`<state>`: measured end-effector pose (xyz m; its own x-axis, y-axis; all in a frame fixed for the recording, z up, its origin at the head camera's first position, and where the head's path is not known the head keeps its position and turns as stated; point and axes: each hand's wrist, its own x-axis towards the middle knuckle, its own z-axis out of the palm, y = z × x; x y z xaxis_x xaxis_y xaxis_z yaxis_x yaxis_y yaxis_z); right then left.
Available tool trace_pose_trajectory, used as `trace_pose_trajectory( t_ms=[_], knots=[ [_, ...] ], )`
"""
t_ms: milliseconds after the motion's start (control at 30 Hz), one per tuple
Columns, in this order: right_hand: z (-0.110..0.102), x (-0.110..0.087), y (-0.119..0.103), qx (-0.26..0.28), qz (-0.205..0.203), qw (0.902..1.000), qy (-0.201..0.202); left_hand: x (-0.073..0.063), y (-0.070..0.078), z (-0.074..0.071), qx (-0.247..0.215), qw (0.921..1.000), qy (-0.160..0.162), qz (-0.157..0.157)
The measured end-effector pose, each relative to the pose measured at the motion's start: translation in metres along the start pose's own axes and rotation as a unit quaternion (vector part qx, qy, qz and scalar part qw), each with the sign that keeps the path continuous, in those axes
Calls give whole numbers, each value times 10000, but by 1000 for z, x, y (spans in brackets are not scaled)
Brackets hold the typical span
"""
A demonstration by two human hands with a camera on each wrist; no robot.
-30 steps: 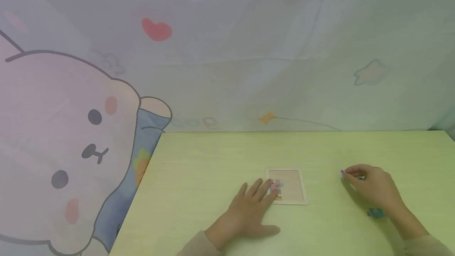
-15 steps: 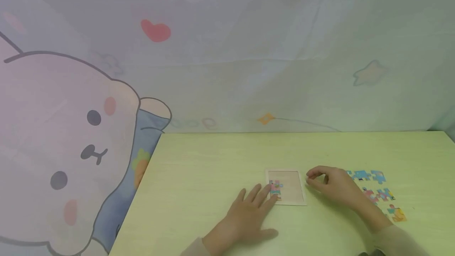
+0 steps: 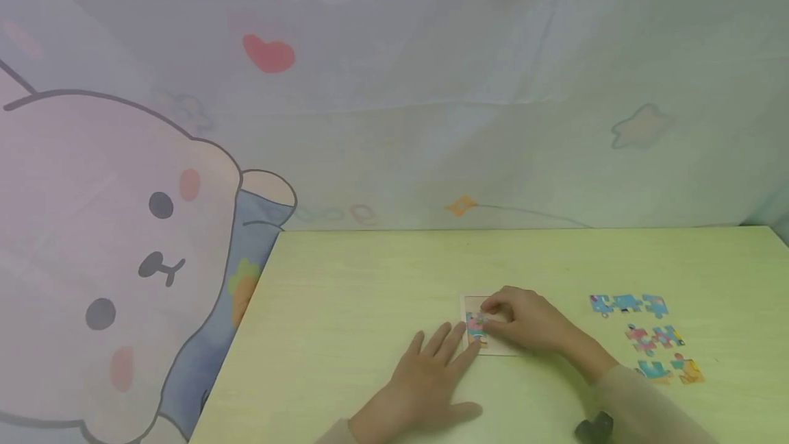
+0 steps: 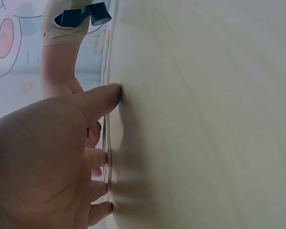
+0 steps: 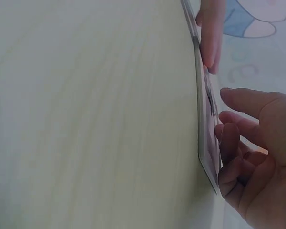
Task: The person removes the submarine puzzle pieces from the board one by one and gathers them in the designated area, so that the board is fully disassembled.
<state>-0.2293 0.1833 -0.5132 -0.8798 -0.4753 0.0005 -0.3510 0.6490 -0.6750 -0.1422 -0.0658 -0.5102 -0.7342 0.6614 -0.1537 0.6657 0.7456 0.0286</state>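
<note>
A shallow, light-coloured puzzle frame lies on the table, with joined pink and teal puzzle pieces along its left side. My left hand is spread flat, its fingertips on the frame's left edge and the pieces there. Over the frame is my right hand, its thumb and forefinger a little apart right at the pink piece's right side. In the right wrist view, nothing shows between the thumb and forefinger of the right hand, and its other fingers are loosely curled. It covers most of the frame's right half.
To the right lie loose jigsaw pieces: a row of blue pieces, pink-and-blue pieces below, and teal and orange pieces nearest me. A printed cloth hangs behind the table. A dark device sits by my right sleeve.
My right hand has moved left from the loose pieces to above the frame, uncovering those pieces. The left hand has stayed at the frame's left edge.
</note>
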Motion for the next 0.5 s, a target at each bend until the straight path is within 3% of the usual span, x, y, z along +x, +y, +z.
trace_pose_trajectory(
  t_ms=[500],
  knots=[
    [8,6,-8,-119,-135,9996,-203,0,2,-1,59,9998,-114,-128]
  ],
)
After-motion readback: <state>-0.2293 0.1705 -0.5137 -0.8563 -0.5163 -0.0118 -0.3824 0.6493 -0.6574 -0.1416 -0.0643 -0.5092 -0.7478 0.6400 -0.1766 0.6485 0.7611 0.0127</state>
